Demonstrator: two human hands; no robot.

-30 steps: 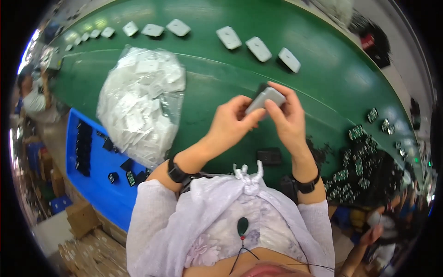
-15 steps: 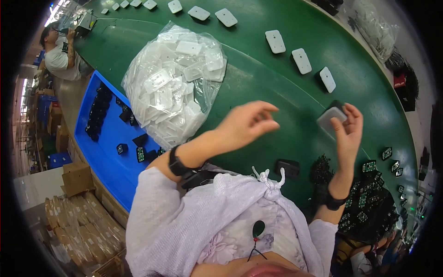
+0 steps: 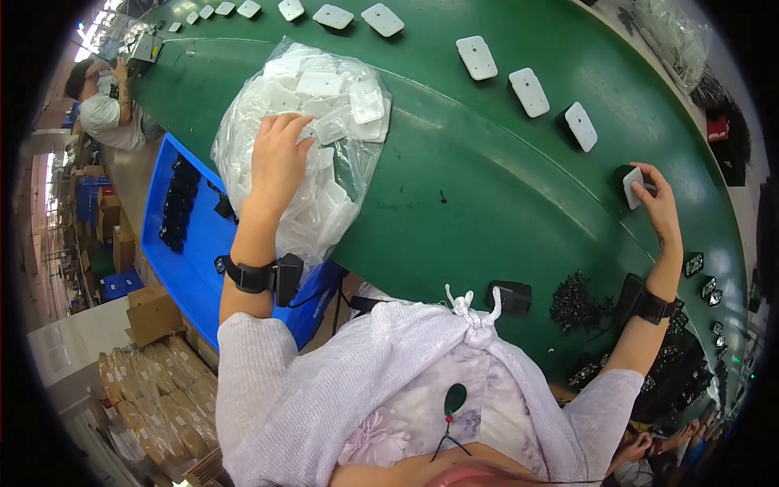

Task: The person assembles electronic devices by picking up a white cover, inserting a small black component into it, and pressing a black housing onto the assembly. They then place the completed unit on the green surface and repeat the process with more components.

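Note:
My right hand (image 3: 661, 213) grips a black box with a white cover (image 3: 634, 188) at the right of the table, thumb on the white face and fingers over its far edge. Beyond it stand similar white-topped black boxes, the nearest one (image 3: 581, 127) apart from my fingers. Over at the left, my left hand (image 3: 280, 154) is above a clear plastic bag (image 3: 357, 174) heaped with white plastic covers (image 3: 320, 84). Its thumb stands apart from the fingers, which reach onto the heap, and nothing shows in its grasp.
A blue bin (image 3: 195, 280) with black parts stands at the left of the green table (image 3: 471, 178). Near my body lie a black block (image 3: 511, 297) and a pile of small black pieces (image 3: 578, 302). Circuit boards (image 3: 694, 264) sit at the right. Another person (image 3: 109, 109) is far left.
My left hand has moved left from mid-table to the bag. My right hand has carried the white-covered box rightward, to the near end of the row.

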